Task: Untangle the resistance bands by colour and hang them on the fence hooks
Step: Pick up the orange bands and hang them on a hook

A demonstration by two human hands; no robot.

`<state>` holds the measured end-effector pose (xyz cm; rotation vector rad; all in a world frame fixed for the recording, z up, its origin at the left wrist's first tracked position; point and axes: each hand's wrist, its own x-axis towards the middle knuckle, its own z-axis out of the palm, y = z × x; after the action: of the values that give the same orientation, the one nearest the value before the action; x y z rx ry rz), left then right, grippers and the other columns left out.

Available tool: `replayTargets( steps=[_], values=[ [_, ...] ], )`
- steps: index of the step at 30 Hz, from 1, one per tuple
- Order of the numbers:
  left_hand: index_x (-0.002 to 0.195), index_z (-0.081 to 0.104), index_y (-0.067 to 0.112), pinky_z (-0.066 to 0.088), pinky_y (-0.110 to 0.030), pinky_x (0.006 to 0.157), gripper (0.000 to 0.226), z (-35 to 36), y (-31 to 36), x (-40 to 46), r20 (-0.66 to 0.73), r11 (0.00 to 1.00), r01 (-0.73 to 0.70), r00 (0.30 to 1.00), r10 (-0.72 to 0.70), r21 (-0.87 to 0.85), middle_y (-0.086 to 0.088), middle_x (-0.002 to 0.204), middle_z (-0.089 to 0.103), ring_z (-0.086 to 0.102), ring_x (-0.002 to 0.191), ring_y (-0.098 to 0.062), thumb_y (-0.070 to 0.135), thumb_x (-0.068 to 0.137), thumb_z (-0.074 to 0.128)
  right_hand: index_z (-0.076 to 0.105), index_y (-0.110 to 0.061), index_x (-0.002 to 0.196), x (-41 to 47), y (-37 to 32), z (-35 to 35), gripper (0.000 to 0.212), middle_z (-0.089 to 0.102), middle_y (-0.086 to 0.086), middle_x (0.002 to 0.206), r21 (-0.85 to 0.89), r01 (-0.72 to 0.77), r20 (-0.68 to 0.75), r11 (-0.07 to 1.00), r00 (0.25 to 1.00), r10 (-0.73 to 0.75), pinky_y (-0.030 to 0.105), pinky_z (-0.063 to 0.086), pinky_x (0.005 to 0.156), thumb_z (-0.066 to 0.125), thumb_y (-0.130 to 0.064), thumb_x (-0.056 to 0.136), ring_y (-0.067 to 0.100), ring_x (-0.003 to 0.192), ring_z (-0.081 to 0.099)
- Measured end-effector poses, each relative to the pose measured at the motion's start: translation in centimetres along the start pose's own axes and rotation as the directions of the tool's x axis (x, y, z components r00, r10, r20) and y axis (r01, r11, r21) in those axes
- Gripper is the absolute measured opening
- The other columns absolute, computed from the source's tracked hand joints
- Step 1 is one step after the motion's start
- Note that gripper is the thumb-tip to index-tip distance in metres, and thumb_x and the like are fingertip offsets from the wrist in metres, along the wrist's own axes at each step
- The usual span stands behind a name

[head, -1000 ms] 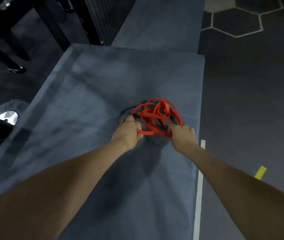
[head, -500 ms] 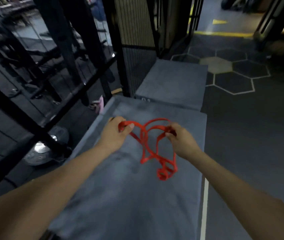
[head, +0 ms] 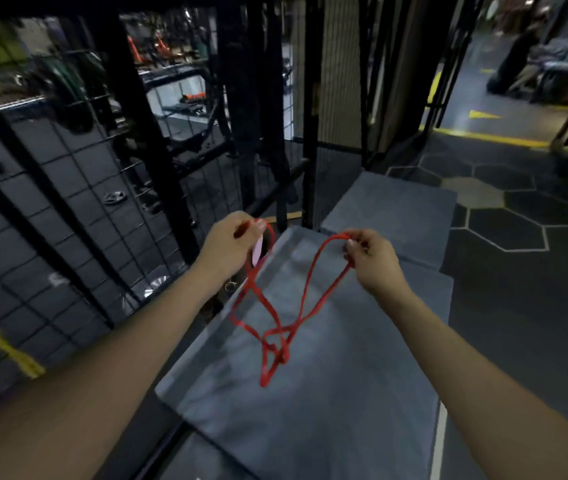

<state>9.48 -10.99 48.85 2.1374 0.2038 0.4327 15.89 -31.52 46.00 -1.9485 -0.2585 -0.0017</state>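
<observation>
The wire fence (head: 78, 216) is filling the left side from nine to twelve o'clock, with the grey mat (head: 327, 393) lying below the arms. The red band (head: 277, 337) is hanging in the air above that mat, its loops running down toward six o'clock to a knot midway between the hands. The left hand (head: 230, 245) is pinching one loop at eleven o'clock of the knot, nearer the fence; the right hand (head: 371, 259) is pinching the other at one o'clock. I'm judging the pull goes outward, nine and three.
</observation>
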Motion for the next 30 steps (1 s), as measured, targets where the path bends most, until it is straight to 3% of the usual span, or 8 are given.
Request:
replayTargets(
  steps=[2, 4, 10, 14, 16, 21, 26, 30],
  values=[
    [0.072, 0.055, 0.016, 0.043, -0.022, 0.070, 0.027, -1.5, -0.3, -0.9, -0.043, 0.989, 0.088, 0.995, -0.093, -0.121, 0.006, 0.065, 0.051, 0.051, 0.064, -0.007, 0.029, 0.095, 0.050, 0.059, 0.001, 0.112, -0.7, -0.7, 0.5, 0.023, 0.059, 0.007, 0.092, 0.001, -0.027, -0.025, 1.000, 0.999, 0.027, 0.028, 0.044, 0.076, 0.042, -0.006, 0.097, 0.018, 0.082, 0.058],
    [0.081, 0.061, 0.015, 0.046, -0.014, 0.061, 0.022, -2.7, -0.2, -1.8, -0.064, 0.974, 0.131, 0.987, -0.145, -0.185, 0.007, 0.063, 0.051, 0.051, 0.056, 0.000, 0.028, 0.095, 0.050, 0.060, 0.000, 0.110, -1.2, -1.3, 1.0, 0.023, 0.061, 0.009, 0.095, -0.056, -0.022, -0.029, 0.998, 0.999, 0.021, 0.028, 0.043, 0.077, 0.043, -0.006, 0.097, 0.021, 0.087, 0.058],
    [0.095, 0.064, 0.015, 0.038, -0.010, 0.051, 0.018, -5.7, 2.2, -2.8, 0.030, 0.983, 0.043, 0.999, -0.038, -0.177, 0.013, 0.059, 0.052, 0.047, 0.049, 0.002, 0.023, 0.096, 0.048, 0.062, -0.003, 0.119, -2.5, -5.5, 3.0, 0.033, 0.064, 0.012, 0.119, -0.298, 0.133, 0.126, 0.945, 0.987, -0.099, 0.026, 0.041, 0.091, 0.059, -0.004, 0.086, 0.024, 0.111, 0.058],
    [0.087, 0.064, 0.023, 0.039, -0.011, 0.051, 0.019, -7.0, 4.9, -2.2, 0.080, 0.972, -0.069, 0.993, 0.089, -0.225, 0.014, 0.054, 0.054, 0.045, 0.051, 0.000, 0.020, 0.096, 0.048, 0.052, -0.010, 0.126, -2.6, -10.8, 5.2, 0.049, 0.057, -0.001, 0.102, -0.130, 0.290, 0.351, 0.948, 0.908, -0.229, 0.025, 0.048, 0.081, 0.069, -0.007, 0.080, 0.017, 0.098, 0.057],
    [0.084, 0.064, 0.023, 0.041, -0.015, 0.055, 0.021, -8.1, 5.9, -1.4, 0.064, 0.937, -0.079, 0.992, 0.107, -0.339, 0.013, 0.057, 0.052, 0.044, 0.055, -0.003, 0.019, 0.096, 0.047, 0.050, -0.008, 0.123, -2.4, -12.8, 6.0, 0.045, 0.058, 0.005, 0.100, -0.039, 0.271, 0.403, 0.962, 0.885, -0.233, 0.029, 0.051, 0.081, 0.068, -0.007, 0.082, 0.020, 0.094, 0.060],
    [0.080, 0.063, 0.018, 0.040, -0.021, 0.060, 0.023, -11.9, 6.7, 0.4, -0.018, 0.843, -0.022, 1.000, 0.015, -0.538, 0.007, 0.059, 0.043, 0.042, 0.051, -0.003, 0.018, 0.096, 0.048, 0.059, -0.004, 0.085, -1.5, -14.4, 6.2, 0.003, 0.061, 0.006, 0.078, -0.017, 0.267, 0.390, 0.963, 0.889, -0.240, 0.030, 0.050, 0.076, 0.060, -0.004, 0.088, 0.015, 0.073, 0.059],
    [0.096, 0.065, 0.012, 0.048, -0.023, 0.070, 0.021, -14.8, 5.6, 0.5, 0.000, 0.902, 0.067, 0.997, -0.074, -0.427, 0.003, 0.066, 0.043, 0.044, 0.060, -0.007, 0.023, 0.097, 0.047, 0.053, -0.014, 0.089, -0.6, -17.0, 7.4, 0.015, 0.058, 0.005, 0.075, 0.176, 0.249, 0.278, 0.952, 0.916, -0.291, 0.027, 0.053, 0.070, 0.042, -0.008, 0.097, 0.013, 0.069, 0.059],
    [0.111, 0.061, 0.008, 0.051, -0.018, 0.071, 0.026, -17.0, 4.5, 0.7, 0.066, 0.943, 0.113, 0.993, -0.097, -0.315, 0.004, 0.077, 0.048, 0.048, 0.067, -0.008, 0.025, 0.095, 0.049, 0.062, -0.019, 0.102, 1.2, -20.9, 8.9, 0.027, 0.045, -0.005, 0.061, 0.286, 0.306, 0.176, 0.908, 0.915, -0.363, 0.019, 0.037, 0.053, 0.036, -0.010, 0.100, 0.002, 0.049, 0.043]
  ],
)
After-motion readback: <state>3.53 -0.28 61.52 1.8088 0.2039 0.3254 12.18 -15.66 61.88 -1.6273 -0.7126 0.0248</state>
